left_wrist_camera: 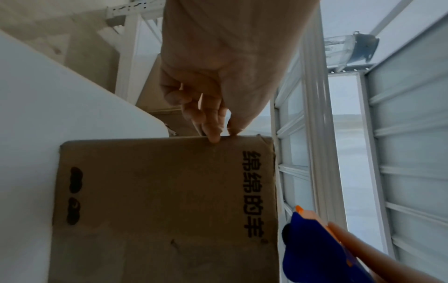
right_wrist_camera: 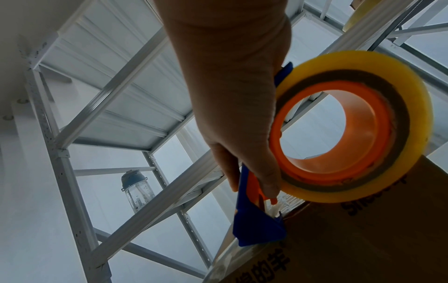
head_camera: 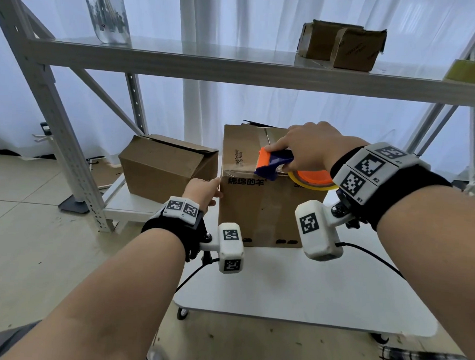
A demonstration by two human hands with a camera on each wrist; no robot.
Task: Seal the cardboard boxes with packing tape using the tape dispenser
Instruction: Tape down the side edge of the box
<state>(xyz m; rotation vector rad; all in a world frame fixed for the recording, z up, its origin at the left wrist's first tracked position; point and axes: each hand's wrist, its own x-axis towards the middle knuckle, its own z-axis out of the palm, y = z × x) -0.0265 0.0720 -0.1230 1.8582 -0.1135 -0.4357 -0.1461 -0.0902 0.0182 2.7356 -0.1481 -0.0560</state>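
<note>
A brown cardboard box (head_camera: 262, 210) with dark printed characters stands on a white table (head_camera: 294, 289). My right hand (head_camera: 310, 147) grips a blue and orange tape dispenser (head_camera: 276, 162) with a yellowish tape roll (head_camera: 311, 181), held over the box's near top edge. A strip of clear tape (head_camera: 239, 167) runs from the dispenser toward the box's left edge. My left hand (head_camera: 203, 190) touches the box's upper left corner with its fingertips (left_wrist_camera: 214, 137), thumb beside them. The dispenser (right_wrist_camera: 257, 216) and roll (right_wrist_camera: 351, 126) fill the right wrist view.
A second brown box (head_camera: 164, 166) with loose flaps lies on a low shelf at the left. A metal shelf rack (head_camera: 235, 64) stands behind, carrying two small boxes (head_camera: 343, 46), a clear bottle (head_camera: 107, 13) and a tape roll (head_camera: 466, 70). Tiled floor lies at the left.
</note>
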